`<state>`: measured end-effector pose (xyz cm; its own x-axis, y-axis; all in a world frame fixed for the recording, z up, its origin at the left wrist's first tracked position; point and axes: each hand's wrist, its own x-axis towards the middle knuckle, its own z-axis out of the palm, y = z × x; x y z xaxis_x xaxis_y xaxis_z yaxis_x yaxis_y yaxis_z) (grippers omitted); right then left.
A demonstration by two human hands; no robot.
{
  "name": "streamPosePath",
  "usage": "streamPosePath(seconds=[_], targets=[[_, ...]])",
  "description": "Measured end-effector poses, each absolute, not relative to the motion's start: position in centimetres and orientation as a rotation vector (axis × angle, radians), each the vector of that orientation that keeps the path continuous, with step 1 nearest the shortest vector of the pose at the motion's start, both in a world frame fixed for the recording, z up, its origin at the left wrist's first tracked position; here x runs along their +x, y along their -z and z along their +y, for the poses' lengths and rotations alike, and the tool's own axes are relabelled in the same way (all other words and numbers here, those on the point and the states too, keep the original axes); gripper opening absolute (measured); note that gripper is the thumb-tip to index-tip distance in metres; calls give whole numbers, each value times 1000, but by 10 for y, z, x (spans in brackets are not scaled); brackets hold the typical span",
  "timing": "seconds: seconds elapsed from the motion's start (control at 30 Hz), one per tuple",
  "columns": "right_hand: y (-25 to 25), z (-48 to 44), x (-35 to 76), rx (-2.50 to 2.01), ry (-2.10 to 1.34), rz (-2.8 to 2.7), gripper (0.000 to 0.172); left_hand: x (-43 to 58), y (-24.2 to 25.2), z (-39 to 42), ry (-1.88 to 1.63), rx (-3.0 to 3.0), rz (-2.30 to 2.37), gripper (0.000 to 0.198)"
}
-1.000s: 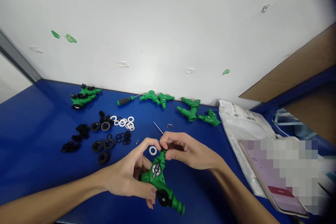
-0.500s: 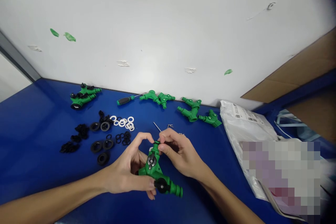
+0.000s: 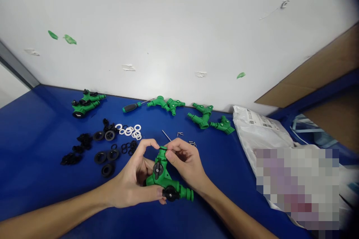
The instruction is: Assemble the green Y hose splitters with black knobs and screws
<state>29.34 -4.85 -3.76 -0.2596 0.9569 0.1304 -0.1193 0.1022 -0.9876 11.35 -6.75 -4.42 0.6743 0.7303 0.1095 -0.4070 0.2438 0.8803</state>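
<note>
My left hand (image 3: 134,179) is wrapped round a green Y-shaped hose splitter (image 3: 163,181) with two black valve knobs. The left thumb lies along the lower knob, and the left index finger bends over to touch the tip of the upper outlet. A thin black O-ring (image 3: 162,148) sits around that outlet near its end. My right hand (image 3: 185,157) pinches the same outlet from the right, thumb in front; its other fingers are curled and partly hidden. The second outlet points right, clear of both hands.
Black rubber washers (image 3: 107,170), white rings (image 3: 128,131) and black knobs (image 3: 71,158) lie left. Along the wall are a screwdriver (image 3: 131,107), finished-looking splitters (image 3: 85,106) and green bodies without knobs (image 3: 200,120). Small screws (image 3: 193,143) lie behind my right hand; plastic bags (image 3: 260,130) lie right.
The splitter has turned slightly in my left hand, its lower outlet rising a little. My right fingers have shifted slightly around the upper outlet's tip. The whole view has drifted a little.
</note>
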Motion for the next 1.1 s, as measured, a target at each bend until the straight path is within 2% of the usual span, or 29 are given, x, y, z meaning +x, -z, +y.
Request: streamPosePath(seconds=[0.2,0.43,0.6,0.83,0.9,0.97,1.03,1.1], targets=[[35,-42,303,-813,-1562,-1295,30,114,40,-69,-755,1179,396,58],[20,-40,315,-746,-1598,-1479,20,116,38,-74,-756,1333,509,69],[12,-37,324,-782,-1602,-1593,14,116,41,-74,-670,1438,577,70],[20,-28,330,-905,-1569,-1625,31,115,39,-73,-664,1480,613,71],[23,-26,329,-1000,-1428,-1638,37,116,37,-73,-709,1443,595,67],[26,-24,326,-1102,-1273,-1665,40,118,36,-74,-738,1425,568,54],[27,-21,321,-1149,-1189,-1707,37,119,37,-75,-751,1434,533,43],[24,-17,312,-1143,-1190,-1757,29,119,39,-76,-772,1443,493,45]])
